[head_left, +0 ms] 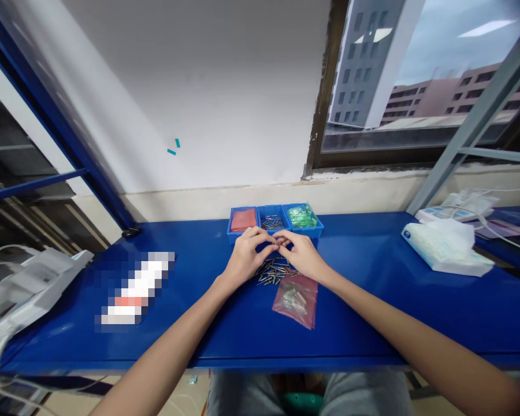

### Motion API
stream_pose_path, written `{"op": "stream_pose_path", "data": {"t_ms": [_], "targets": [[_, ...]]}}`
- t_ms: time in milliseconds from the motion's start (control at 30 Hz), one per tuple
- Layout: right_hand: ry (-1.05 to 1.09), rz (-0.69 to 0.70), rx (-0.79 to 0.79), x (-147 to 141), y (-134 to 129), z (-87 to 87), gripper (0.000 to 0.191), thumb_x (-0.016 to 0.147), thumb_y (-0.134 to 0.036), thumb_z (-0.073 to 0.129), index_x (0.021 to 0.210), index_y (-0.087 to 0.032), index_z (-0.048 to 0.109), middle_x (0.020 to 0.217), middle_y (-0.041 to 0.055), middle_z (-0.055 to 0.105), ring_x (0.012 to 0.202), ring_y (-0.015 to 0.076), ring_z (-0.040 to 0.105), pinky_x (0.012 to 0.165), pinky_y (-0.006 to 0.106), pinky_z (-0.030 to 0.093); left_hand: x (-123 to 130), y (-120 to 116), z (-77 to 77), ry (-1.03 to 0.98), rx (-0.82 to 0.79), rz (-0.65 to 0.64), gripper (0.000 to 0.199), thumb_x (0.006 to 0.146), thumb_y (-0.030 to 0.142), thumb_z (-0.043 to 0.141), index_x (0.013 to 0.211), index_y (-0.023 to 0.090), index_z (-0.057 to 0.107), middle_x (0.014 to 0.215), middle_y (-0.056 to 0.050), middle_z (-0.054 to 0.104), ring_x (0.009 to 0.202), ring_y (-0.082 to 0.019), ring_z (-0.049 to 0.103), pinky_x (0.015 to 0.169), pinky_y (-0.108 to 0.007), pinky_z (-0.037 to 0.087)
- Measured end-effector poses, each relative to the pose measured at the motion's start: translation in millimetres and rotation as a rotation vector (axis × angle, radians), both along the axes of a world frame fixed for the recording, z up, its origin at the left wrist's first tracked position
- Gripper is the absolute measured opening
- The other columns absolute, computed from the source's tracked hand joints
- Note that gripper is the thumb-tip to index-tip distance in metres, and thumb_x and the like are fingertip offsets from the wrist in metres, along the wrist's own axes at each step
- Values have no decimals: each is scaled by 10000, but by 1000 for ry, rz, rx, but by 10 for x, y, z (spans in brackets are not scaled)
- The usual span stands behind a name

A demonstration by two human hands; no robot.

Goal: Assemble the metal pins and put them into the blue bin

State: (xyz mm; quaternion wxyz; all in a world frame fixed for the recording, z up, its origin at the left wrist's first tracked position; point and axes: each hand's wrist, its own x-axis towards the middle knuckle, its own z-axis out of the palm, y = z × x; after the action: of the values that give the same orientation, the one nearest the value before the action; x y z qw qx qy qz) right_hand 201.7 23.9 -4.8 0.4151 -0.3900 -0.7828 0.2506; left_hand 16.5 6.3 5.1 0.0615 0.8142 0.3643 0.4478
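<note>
My left hand (249,255) and my right hand (303,254) meet fingertip to fingertip above the blue table, just in front of the bins. Both are closed in a pinch; whatever lies between the fingers is too small to make out. Below them is a loose pile of thin metal pin-like parts (272,274). A pink plastic bag (305,312) with small pale pieces showing in it lies nearer to me, beside the pile. Behind my hands stand three joined blue bins: one with pink bags (244,220), one with metal parts (272,223), one with green packets (302,216).
A pack of tissues (446,248) lies on the right of the blue table (225,341). White power strips with cables (34,289) are at the left edge, and more white plugs (463,208) at the far right. A blurred-out item (143,286) lies on the left.
</note>
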Motion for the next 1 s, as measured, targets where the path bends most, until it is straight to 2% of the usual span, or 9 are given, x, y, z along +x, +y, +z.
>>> {"op": "stream_pose_path", "data": {"t_ms": [133, 300, 433, 533, 633, 700, 767, 867, 1000], "targets": [[-6, 40, -45, 3, -5, 32, 112, 877, -223, 596, 877, -174, 697, 837, 34, 739, 772, 175, 665, 697, 273, 471, 25, -5, 32, -103, -74, -24, 76, 884, 266, 712, 912, 204, 745, 901, -40, 681, 856, -173, 637, 804, -308, 501], [-48, 24, 22, 42, 7, 50, 114, 895, -254, 603, 851, -185, 682, 788, 19, 713, 728, 168, 635, 683, 273, 453, 4, 37, 2, -138, -100, -8, 96, 898, 266, 693, 954, 190, 708, 897, -33, 690, 838, -161, 630, 771, -285, 492], [-181, -115, 266, 97, 118, 122, 135, 935, -222, 542, 869, -190, 655, 855, 46, 682, 824, 192, 611, 786, 316, 445, -51, 60, -3, -101, -32, 102, 243, 929, 275, 636, 1158, 192, 636, 929, -42, 652, 838, -161, 612, 776, -285, 497], [-311, -258, 369, 124, 259, 200, 178, 963, -224, 489, 902, -181, 651, 919, 86, 673, 940, 236, 581, 852, 357, 431, -85, 54, 21, -45, 5, 152, 195, 959, 241, 560, 1133, 185, 629, 969, -53, 623, 867, -165, 610, 816, -297, 503], [-413, -325, 397, 122, 315, 250, 202, 972, -242, 482, 997, -162, 666, 1011, 129, 679, 1038, 280, 558, 874, 389, 433, -110, 36, 59, 39, 4, 166, 173, 972, 230, 518, 1096, 182, 629, 1005, -66, 612, 874, -170, 621, 832, -305, 511], [-431, -309, 405, 115, 252, 251, 241, 987, -248, 462, 1085, -151, 660, 1073, 148, 676, 1072, 288, 558, 887, 401, 436, -134, 22, 93, 132, -16, 168, 175, 976, 224, 499, 1088, 188, 628, 1013, -71, 625, 885, -179, 634, 831, -309, 517], [-446, -240, 369, 113, 130, 223, 248, 992, -241, 454, 1117, -164, 654, 1065, 134, 683, 1012, 263, 592, 858, 383, 444, -165, 10, 131, 267, -66, 157, 182, 971, 220, 501, 1102, 199, 626, 1010, -72, 654, 875, -191, 650, 798, -308, 522], [-524, -97, 234, 122, -43, 144, 153, 958, -255, 534, 994, -209, 676, 959, 76, 690, 858, 215, 621, 739, 328, 436, -205, -4, 170, 447, -137, 141, 181, 955, 225, 525, 1102, 204, 629, 974, -70, 697, 816, -203, 670, 721, -295, 516], [-617, -54, 170, 126, -94, 38, 102, 940, -269, 586, 953, -219, 673, 1005, 78, 667, 937, 232, 619, 715, 308, 427, -203, -17, 166, 563, -175, 148, 145, 952, 223, 515, 1032, 200, 634, 924, -75, 704, 770, -207, 678, 668, -277, 497]]}}
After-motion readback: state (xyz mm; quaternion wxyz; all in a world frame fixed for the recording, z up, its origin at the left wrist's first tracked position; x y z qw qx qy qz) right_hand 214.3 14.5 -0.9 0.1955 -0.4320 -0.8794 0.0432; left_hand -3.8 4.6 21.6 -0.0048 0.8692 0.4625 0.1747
